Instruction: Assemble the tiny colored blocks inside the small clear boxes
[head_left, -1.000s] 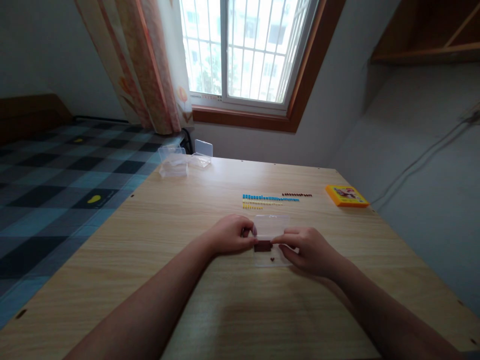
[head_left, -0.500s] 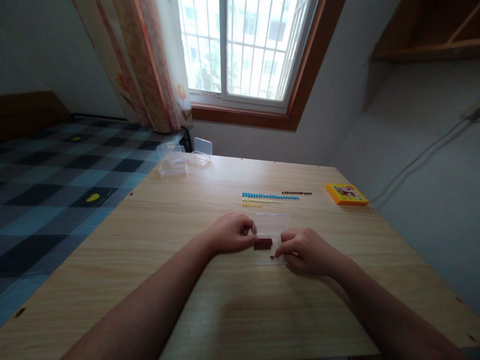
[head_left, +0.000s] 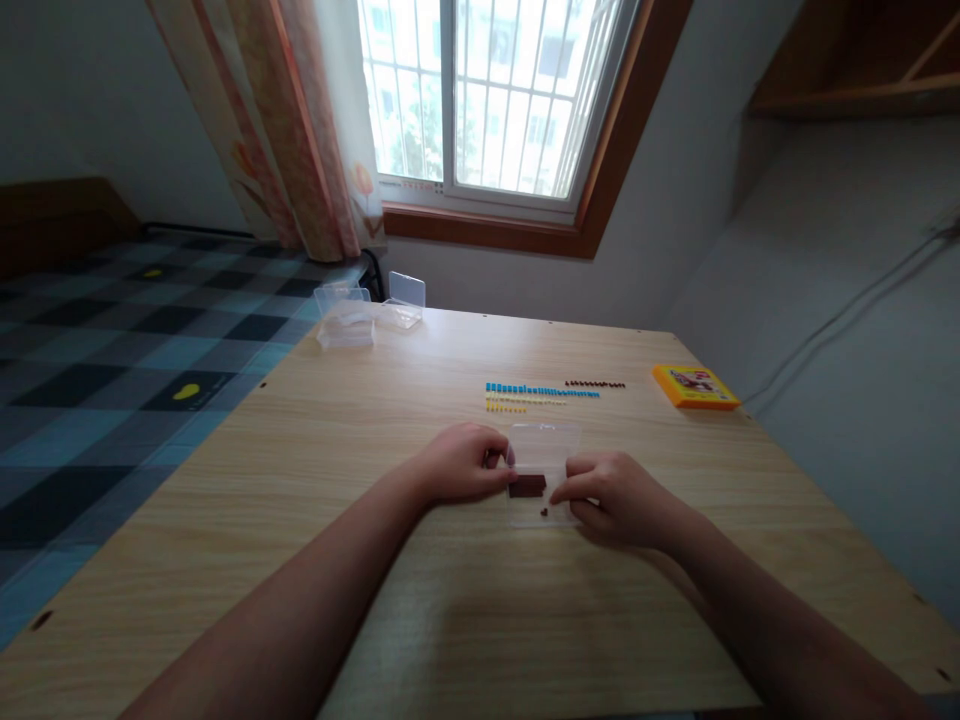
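Observation:
A clear plastic box [head_left: 561,516] with its lid [head_left: 546,437] raised lies on the table in front of me. Inside, dark brown toy bricks [head_left: 527,485] sit together in a block at the left, and a tiny loose brown piece [head_left: 544,512] lies below them. My left hand [head_left: 466,462] is closed on the box's left edge, thumb beside the brown block. At the right side, my right hand [head_left: 619,498] reaches over the edge with its index finger stretched toward the loose piece, apart from it; its other fingers are bent.
Beyond the box, rows of small blue pieces [head_left: 541,391], cream and yellow pieces [head_left: 506,407] and brown pieces [head_left: 595,384] line the table [head_left: 420,610]. An orange-yellow box [head_left: 696,387] lies at right. Two open clear boxes [head_left: 346,333] stand at the far left corner.
My right index finger has drawn slightly away from the loose brown piece, which now shows more fully. My left hand stays at the box. The view has shifted a little.

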